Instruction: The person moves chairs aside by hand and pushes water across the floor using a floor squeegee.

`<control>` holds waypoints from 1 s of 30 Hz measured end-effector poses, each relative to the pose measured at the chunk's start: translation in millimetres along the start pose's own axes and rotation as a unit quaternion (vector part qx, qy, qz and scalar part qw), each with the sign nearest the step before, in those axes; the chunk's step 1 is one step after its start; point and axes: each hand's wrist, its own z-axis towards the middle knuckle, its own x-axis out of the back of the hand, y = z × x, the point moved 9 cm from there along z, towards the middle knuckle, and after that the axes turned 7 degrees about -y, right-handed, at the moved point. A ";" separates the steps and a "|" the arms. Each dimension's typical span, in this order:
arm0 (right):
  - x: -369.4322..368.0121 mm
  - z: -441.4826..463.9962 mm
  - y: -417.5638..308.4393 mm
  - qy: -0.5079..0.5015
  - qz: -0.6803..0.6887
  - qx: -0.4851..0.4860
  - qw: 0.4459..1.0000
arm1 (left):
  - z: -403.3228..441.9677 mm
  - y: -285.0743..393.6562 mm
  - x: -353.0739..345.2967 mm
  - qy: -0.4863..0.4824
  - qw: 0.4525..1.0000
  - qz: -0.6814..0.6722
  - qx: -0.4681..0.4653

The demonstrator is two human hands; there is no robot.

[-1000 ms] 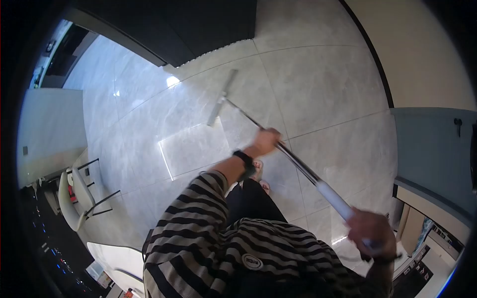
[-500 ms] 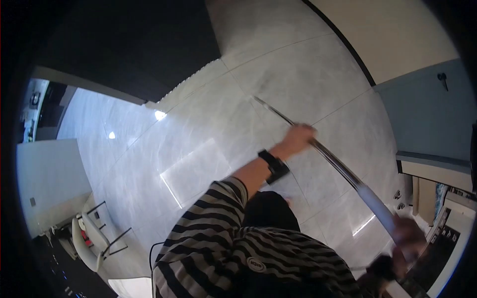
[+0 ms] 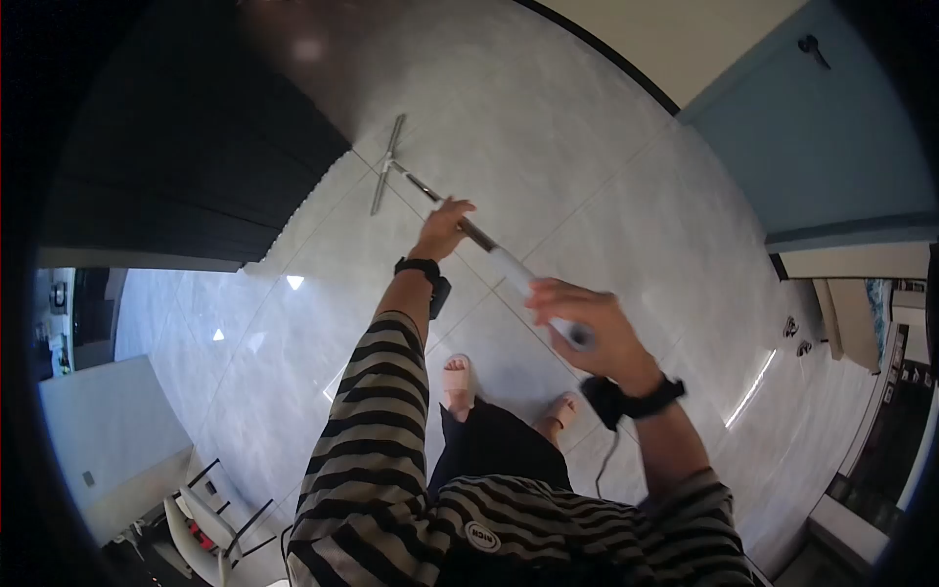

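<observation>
A long-handled floor squeegee [image 3: 390,160] slants across the view, with a narrow grey crossbar resting on the floor at the upper left. Its shaft is shiny metal and ends in a white grip [image 3: 513,272] near me. My left hand [image 3: 442,230] is closed around the metal shaft, partway down. Around the top of the white grip, my right hand [image 3: 587,323] is wrapped with its fingers loosely curled; the grip's round end shows by the palm. Both wrists wear black bands with small boxes.
Grey tiled floor [image 3: 587,127] surrounds my sandaled feet [image 3: 457,382]. A large dark panel [image 3: 196,147] stands at upper left. A blue-grey door [image 3: 812,137] is at upper right. A white chair [image 3: 201,523] sits lower left, and wall shelving [image 3: 900,421] runs along the right.
The squeegee has swung left and forward, bringing its crossbar into view. My right hand came in from the far lower right with the grip; my left hand moved left and slightly forward.
</observation>
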 end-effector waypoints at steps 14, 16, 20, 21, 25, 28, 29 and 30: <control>202.9 -440.2 -217.7 0.131 -0.165 -0.303 0.929 | -113.8 567.1 -369.7 -0.240 0.889 -0.105 -0.374; 213.7 -460.1 -239.2 0.166 -0.206 -0.318 0.910 | -125.0 615.1 -386.0 -0.275 0.860 -0.088 -0.420; 235.4 -495.0 -328.2 0.192 -0.133 -0.106 0.966 | -159.5 704.2 -316.1 -0.198 0.805 -0.125 -0.545; 241.7 -504.2 -337.5 0.196 -0.112 -0.047 0.973 | -164.8 714.1 -292.3 -0.193 0.788 -0.146 -0.567; 277.4 -476.7 -252.5 0.305 -0.193 -0.085 0.929 | -62.1 650.5 -285.2 -0.165 0.877 -0.046 -0.449; 287.7 -397.6 -188.1 0.243 -0.077 -0.082 0.964 | 10.2 563.7 -242.0 -0.141 0.910 -0.006 -0.391; 290.5 -368.0 -166.3 0.254 -0.071 -0.084 0.961 | 34.7 533.9 -218.8 -0.117 0.920 0.005 -0.375; 294.5 -338.3 -140.8 0.219 -0.071 -0.081 0.970 | 62.1 501.3 -197.2 -0.093 0.932 0.022 -0.348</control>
